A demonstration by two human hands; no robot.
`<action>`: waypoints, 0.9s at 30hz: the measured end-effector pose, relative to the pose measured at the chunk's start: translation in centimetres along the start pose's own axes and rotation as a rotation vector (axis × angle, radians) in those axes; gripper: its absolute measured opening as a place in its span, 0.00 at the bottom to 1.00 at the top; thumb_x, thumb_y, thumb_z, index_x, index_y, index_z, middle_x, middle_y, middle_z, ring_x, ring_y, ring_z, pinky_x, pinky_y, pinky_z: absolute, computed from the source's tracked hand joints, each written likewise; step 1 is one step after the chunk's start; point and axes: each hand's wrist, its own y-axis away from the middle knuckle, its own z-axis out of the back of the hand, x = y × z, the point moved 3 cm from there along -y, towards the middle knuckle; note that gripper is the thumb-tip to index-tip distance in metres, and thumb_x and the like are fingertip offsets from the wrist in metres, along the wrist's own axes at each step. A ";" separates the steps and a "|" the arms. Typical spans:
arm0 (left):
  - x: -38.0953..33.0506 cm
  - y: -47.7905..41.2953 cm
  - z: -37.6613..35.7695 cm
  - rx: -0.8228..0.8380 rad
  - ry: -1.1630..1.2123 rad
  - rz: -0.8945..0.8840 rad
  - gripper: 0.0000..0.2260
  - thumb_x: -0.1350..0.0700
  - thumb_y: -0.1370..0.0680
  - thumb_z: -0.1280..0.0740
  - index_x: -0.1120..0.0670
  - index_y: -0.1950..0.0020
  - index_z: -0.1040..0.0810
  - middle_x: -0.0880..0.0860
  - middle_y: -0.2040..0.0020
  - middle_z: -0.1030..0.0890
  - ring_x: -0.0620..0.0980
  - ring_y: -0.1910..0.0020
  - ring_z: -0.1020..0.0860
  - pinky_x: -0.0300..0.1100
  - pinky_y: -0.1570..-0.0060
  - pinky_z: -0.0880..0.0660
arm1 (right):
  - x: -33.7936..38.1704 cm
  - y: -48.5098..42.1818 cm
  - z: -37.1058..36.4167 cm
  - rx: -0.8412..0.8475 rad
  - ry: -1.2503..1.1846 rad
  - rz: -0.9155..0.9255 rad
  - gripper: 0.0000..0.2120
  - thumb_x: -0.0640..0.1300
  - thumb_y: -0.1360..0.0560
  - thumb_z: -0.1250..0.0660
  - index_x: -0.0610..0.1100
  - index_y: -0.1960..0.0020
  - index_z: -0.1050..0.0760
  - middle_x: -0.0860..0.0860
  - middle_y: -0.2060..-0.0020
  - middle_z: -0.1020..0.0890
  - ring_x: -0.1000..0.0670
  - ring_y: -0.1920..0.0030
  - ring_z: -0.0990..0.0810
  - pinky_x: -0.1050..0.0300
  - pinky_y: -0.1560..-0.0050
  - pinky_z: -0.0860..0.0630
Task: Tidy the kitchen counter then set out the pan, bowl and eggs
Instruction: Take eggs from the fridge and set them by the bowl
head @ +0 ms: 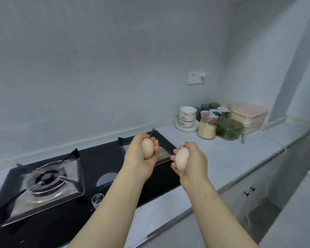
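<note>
L hand (139, 154) w/ fingers curled round one tan egg (147, 148), R hand (191, 162) w/ fingers wrapped round a 2nd egg (182, 158); both held up in the air, close together but not touching, over the right part of the black gas hob (89, 158) & the near edge of the pale worktop (231, 158). At the back of the worktop, well apart from the hands: stacked bowls (187, 116) on a plate, a jar (208, 125), a green lidded container (229, 128) & pink boxes (248, 116).
</note>
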 end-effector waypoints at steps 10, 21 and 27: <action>-19.1 8.4 21.6 -0.331 0.135 -0.324 0.04 0.62 0.24 0.37 0.59 0.59 0.27 0.55 0.64 0.24 0.48 0.67 0.25 0.34 0.74 0.26 | -18.6 11.3 -20.0 0.384 0.174 -0.332 0.06 0.43 0.24 0.37 0.41 0.56 0.26 0.45 0.65 0.22 0.49 0.71 0.25 0.64 0.78 0.28; -28.6 17.0 37.3 -0.681 0.348 -0.530 0.04 0.61 0.25 0.34 0.59 0.60 0.25 0.55 0.63 0.22 0.49 0.65 0.23 0.34 0.74 0.25 | -32.6 22.1 -31.8 0.700 0.416 -0.588 0.08 0.43 0.23 0.39 0.41 0.58 0.27 0.44 0.67 0.23 0.49 0.72 0.25 0.63 0.77 0.29; -31.8 19.3 42.9 -0.833 0.433 -0.624 0.03 0.61 0.25 0.35 0.60 0.56 0.26 0.55 0.62 0.23 0.48 0.64 0.23 0.34 0.75 0.24 | -37.8 25.0 -36.7 0.864 0.589 -0.678 0.08 0.45 0.23 0.38 0.42 0.58 0.26 0.44 0.63 0.21 0.48 0.67 0.23 0.58 0.71 0.27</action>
